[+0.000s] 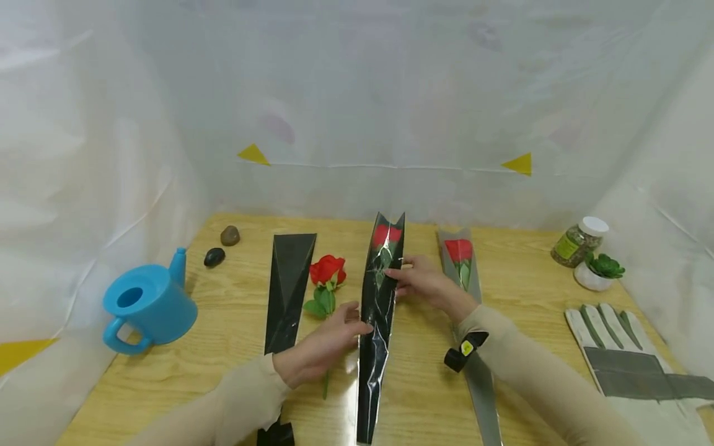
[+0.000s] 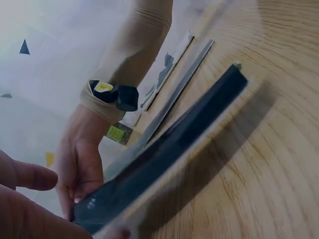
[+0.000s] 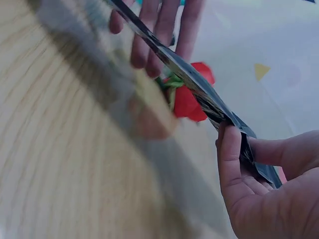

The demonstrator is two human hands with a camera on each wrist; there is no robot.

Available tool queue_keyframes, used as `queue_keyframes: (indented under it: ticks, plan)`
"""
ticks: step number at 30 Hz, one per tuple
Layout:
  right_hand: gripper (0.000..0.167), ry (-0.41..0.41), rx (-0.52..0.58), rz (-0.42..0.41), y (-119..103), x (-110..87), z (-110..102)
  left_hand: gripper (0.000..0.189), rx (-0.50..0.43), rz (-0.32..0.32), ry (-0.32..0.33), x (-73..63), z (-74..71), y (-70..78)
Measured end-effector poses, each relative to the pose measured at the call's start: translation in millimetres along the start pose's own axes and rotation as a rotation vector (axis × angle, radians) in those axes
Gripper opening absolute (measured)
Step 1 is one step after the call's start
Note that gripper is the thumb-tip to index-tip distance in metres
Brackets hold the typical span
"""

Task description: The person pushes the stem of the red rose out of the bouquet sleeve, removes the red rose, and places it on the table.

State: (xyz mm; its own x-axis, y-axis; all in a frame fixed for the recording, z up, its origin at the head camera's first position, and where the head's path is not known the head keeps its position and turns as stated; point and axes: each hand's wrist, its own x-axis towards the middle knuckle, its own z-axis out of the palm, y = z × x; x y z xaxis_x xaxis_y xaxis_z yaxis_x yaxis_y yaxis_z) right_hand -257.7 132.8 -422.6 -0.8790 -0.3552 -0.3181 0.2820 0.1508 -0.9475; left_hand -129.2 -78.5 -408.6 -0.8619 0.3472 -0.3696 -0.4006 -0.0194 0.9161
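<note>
A black flower sleeve (image 1: 375, 334) with a clear front and a red rose (image 1: 386, 235) inside is held lengthwise over the table. My right hand (image 1: 426, 282) pinches its right edge near the top, thumb in front and fingers behind. At the opposite edge, lower down, my left hand (image 1: 329, 341) touches the sleeve; its fingers look straight in the right wrist view (image 3: 159, 35). Under the left hand lies a loose red rose (image 1: 328, 271) with green leaves, its stem partly hidden. Left of that rose, an unfilled black sleeve (image 1: 287, 291) lies flat.
A grey sleeve with a rose (image 1: 460, 251) lies beneath the right forearm. At left stand a blue watering can (image 1: 150, 303) and two stones (image 1: 214, 257). On the right are a lidded jar (image 1: 577, 241), a potted succulent (image 1: 597, 272) and a glove (image 1: 630, 365).
</note>
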Motion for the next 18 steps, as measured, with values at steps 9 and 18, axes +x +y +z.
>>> queue_keyframes:
  ticks: [9, 18]
  plan:
    - [0.042, 0.034, 0.154, -0.111, -34, -32.4, -2, 0.043, 0.032, 0.129, 0.023, -2.5, -4.0, -0.8]
    - [0.042, 0.095, 0.311, -0.205, -44, -68.2, 4, 0.050, 0.363, 0.231, 0.048, -13.2, -16.6, -2.4]
